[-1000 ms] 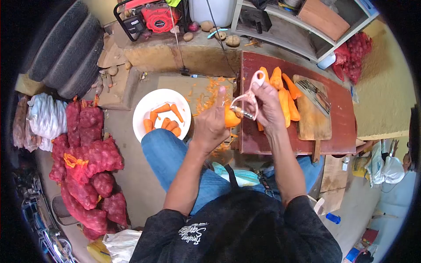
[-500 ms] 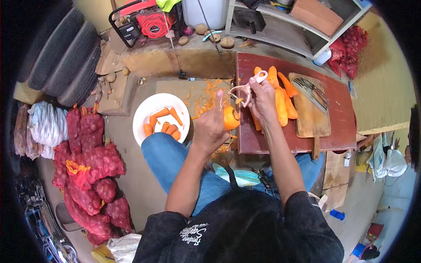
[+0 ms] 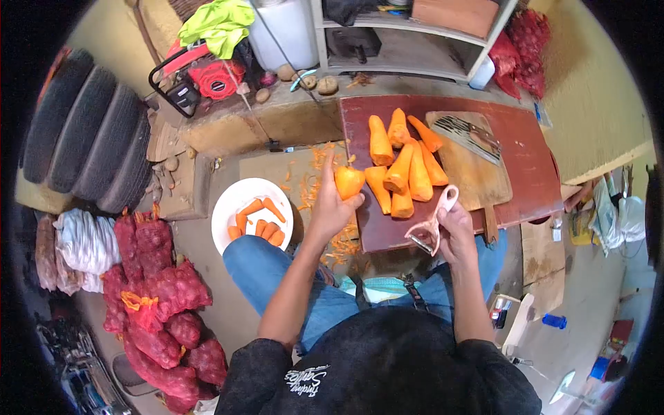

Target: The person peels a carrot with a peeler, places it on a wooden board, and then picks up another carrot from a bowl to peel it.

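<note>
My left hand [image 3: 335, 204] is wrapped round a carrot [image 3: 349, 182], whose broad orange end points up toward me. In my right hand [image 3: 457, 232] is a pale pink peeler [image 3: 427, 232], held by its handle with the blade end facing left, apart from the carrot. Just beyond both hands, several peeled carrots [image 3: 399, 173] lie in a pile on the dark red table [image 3: 515, 202]. Beside the pile rests a wooden cutting board [image 3: 477, 183] with a knife [image 3: 477, 142] on it.
At left, a white bowl [image 3: 223, 200] holds several carrot pieces. Orange peelings [image 3: 304, 187] litter the floor between bowl and table. Red mesh sacks [image 3: 162, 297] and stacked tyres [image 3: 83, 131] line the left side. A shelf unit [image 3: 408, 45] and red machine [image 3: 216, 79] stand behind.
My right hand with the peeler has moved down and away from the carrot. My left hand has tilted the carrot upright. The view has shifted, showing more of the carrot pile.
</note>
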Available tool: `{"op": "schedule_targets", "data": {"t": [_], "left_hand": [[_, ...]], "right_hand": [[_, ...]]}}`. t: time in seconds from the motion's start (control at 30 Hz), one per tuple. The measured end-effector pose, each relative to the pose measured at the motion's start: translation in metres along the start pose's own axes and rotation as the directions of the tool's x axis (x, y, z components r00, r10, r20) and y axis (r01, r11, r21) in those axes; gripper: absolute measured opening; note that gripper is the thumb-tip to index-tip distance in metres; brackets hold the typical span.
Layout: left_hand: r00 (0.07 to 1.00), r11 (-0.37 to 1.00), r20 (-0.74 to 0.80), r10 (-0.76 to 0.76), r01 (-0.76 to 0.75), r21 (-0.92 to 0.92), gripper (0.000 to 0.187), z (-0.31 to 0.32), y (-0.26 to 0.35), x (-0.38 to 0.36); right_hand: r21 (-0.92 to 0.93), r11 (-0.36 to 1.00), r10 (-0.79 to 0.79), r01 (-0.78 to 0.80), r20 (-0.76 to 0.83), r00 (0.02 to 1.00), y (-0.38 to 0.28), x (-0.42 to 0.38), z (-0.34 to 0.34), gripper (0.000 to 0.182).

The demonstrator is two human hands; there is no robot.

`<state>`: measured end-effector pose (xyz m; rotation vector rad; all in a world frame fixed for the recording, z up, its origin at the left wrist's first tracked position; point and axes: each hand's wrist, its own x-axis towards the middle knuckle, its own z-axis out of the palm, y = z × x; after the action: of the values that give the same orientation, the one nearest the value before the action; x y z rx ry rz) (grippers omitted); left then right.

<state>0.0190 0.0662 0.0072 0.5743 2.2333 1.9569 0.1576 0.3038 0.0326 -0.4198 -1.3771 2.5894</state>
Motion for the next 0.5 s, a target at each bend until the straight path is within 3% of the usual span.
{"op": "schedule_targets", "data": {"t": [0.03, 0.13, 0.17, 0.4, 0.5], "left_hand": [[1.0, 1.0, 0.008, 0.013, -0.012, -0.014, 0.102, 0.007, 0.007, 0.007], [0.995, 0.972, 0.076, 0.072, -0.087, 0.218, 0.095, 0.03, 0.021, 0.035], [0.974, 0.903, 0.054, 0.221, -0.225, 0.367, 0.087, 0.041, 0.025, 0.042], [0.979, 0.706, 0.188, 0.074, -0.185, 0.684, 0.075, 0.11, 0.078, 0.078], [0.98, 0.653, 0.154, 0.13, -0.201, 0.73, 0.069, 0.124, 0.072, 0.09]], "right_hand": [[0.016, 1.0, 0.024, -0.024, -0.004, 1.0, 0.004, -0.008, -0.016, 0.02], [0.107, 0.992, 0.066, -0.064, -0.017, 0.998, 0.014, -0.018, -0.043, 0.018], [0.145, 0.987, 0.065, -0.062, -0.014, 0.998, 0.017, -0.018, -0.048, 0.017], [0.232, 0.972, 0.043, -0.033, -0.037, 0.998, 0.011, -0.013, -0.059, 0.013], [0.219, 0.975, 0.042, -0.027, -0.067, 0.997, 0.014, -0.015, -0.063, 0.014]]}}
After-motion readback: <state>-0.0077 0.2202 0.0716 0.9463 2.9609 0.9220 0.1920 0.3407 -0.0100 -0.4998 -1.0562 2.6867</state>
